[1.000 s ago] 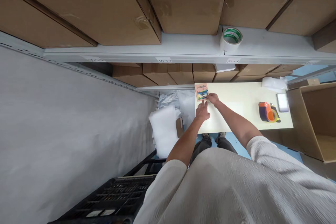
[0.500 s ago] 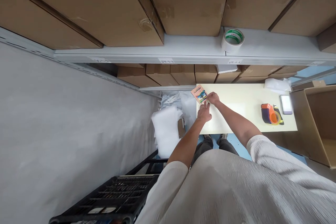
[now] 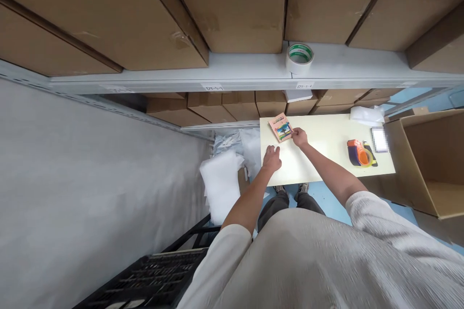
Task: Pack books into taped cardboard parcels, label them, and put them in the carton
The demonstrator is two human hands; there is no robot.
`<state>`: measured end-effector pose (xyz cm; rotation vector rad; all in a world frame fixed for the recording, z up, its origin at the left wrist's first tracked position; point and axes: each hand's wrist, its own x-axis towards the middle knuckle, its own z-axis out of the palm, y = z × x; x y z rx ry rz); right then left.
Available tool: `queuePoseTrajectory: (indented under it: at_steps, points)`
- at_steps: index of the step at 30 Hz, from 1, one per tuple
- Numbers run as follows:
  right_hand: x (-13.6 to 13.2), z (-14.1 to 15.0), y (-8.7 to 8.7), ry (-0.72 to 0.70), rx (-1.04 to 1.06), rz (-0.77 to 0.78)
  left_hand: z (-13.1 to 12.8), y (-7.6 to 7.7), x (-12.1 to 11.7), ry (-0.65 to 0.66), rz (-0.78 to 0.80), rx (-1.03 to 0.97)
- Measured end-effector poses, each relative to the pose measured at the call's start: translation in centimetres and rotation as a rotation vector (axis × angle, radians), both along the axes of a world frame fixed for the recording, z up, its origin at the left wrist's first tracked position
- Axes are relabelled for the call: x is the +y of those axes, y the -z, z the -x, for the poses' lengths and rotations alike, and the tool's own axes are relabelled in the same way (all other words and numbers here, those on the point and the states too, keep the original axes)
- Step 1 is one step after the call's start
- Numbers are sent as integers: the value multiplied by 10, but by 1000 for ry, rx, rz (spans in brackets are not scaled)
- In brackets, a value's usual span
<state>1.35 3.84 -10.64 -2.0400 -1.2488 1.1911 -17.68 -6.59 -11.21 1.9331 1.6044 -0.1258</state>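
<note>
A small pink book (image 3: 280, 126) with a colourful picture on its cover lies tilted near the far left corner of the cream table (image 3: 326, 154). My right hand (image 3: 299, 136) pinches the book's right edge. My left hand (image 3: 271, 158) hovers over the table's left part, a little short of the book, with its fingers loosely apart and nothing in it.
An orange tape dispenser (image 3: 358, 153) and a phone (image 3: 379, 138) lie on the table's right side. An open cardboard box (image 3: 431, 164) stands to the right. A tape roll (image 3: 299, 57) sits on the shelf above. White foam bags (image 3: 223, 178) lie left of the table, a black crate (image 3: 155, 280) below.
My right hand has turned the book from square to tilted on the table. My left hand has drawn back from the book toward the table's left edge.
</note>
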Motion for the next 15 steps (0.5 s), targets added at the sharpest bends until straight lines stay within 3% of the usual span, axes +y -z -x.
queuePoseTrajectory:
  at_steps: [7,11,15]
  points:
    - [-95,-71,7,88,110,36,-20,-5,-20,-56,-36,1]
    - [-144,-94,18,166,230,97,-59,-8,-51,-73,-20,-109]
    - [-165,-105,27,227,289,145,-105,-13,-77,-71,-8,-194]
